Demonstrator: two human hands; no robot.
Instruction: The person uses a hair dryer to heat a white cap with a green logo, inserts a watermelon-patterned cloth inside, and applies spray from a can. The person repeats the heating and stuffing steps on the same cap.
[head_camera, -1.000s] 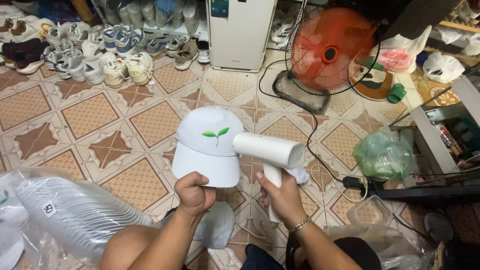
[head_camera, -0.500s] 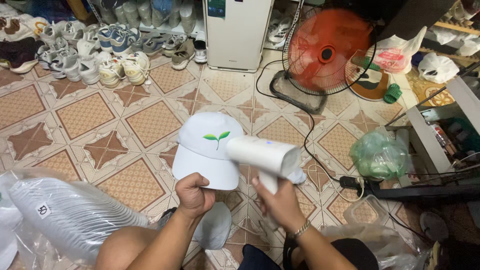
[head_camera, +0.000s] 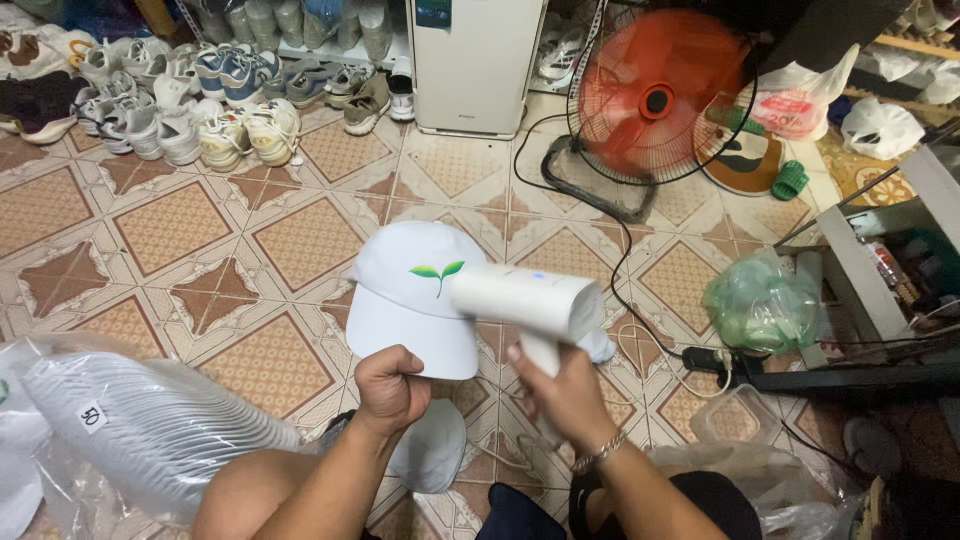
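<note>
My left hand (head_camera: 393, 385) grips the brim of a white cap (head_camera: 400, 290) with a small green leaf mark on its front, holding it up over the tiled floor. My right hand (head_camera: 565, 395) holds the handle of a white handheld dryer-like appliance (head_camera: 530, 300). Its barrel points left at the cap's front and nearly touches it. Another white cap (head_camera: 430, 450) lies on the floor below my left hand.
A plastic bag of stacked white caps (head_camera: 140, 430) lies at the lower left. Several shoes (head_camera: 180, 110) line the far left. A red floor fan (head_camera: 655, 100), a white appliance (head_camera: 470, 60), a green bag (head_camera: 765, 305) and cables (head_camera: 620, 270) stand on the right.
The cap and the appliance have stayed together in my hands, shifting slightly left and down in view. The appliance's barrel now sits closer across the cap's front.
</note>
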